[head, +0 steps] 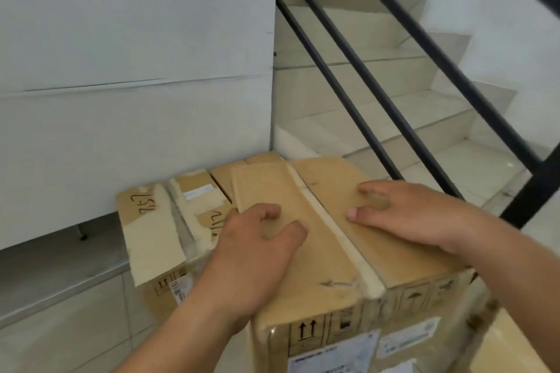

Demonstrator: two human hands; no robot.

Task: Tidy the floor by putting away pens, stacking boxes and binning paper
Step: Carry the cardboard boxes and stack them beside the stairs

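Observation:
A large cardboard box with a taped centre seam and arrow marks on its front face fills the lower middle of the view. My left hand rests on its left top flap, fingers bent, fingertips on the cardboard. On the right top flap my right hand presses down in the same way. Neither hand wraps around anything. Behind and to the left, against the wall, sits a lower cardboard box with torn tape and handwriting; the large box overlaps its right side. No pens or paper are in view.
A white wall with a metal ledge stands on the left. Black stair railings and tiled steps rise at the right. A corner of another box shows at bottom right. Tiled floor lies at bottom left.

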